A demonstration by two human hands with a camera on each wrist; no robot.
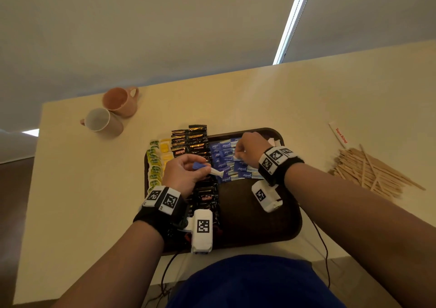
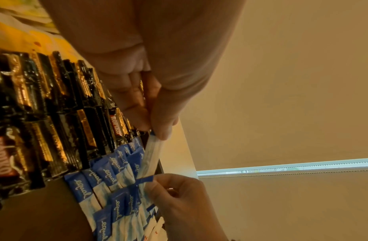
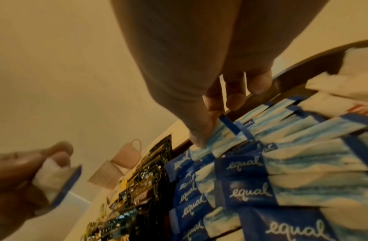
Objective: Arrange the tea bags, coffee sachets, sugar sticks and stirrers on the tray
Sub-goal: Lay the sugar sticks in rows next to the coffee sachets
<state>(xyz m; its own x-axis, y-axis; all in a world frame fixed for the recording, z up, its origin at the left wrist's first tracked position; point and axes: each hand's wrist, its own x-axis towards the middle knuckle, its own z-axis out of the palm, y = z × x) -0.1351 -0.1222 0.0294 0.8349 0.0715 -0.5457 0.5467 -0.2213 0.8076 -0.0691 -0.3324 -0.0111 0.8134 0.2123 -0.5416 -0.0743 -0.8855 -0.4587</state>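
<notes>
A brown tray (image 1: 247,218) holds rows of green and yellow tea bags (image 1: 154,166), black coffee sachets (image 1: 191,142) and blue sugar sticks (image 1: 227,160). My left hand (image 1: 200,166) hovers over the coffee row and pinches a blue and white sugar stick (image 2: 152,156) between thumb and fingers. My right hand (image 1: 238,154) is down on the sugar rows, pinching the end of one sugar stick (image 3: 224,124) that lies there. Wooden stirrers (image 1: 368,170) lie in a loose pile on the table, right of the tray.
Two mugs (image 1: 113,111) lie on their sides at the table's far left. A wrapped stick with red print (image 1: 339,135) lies beyond the stirrers. White sachets (image 1: 271,141) sit in the tray's far right corner. Cables hang off the table's near edge.
</notes>
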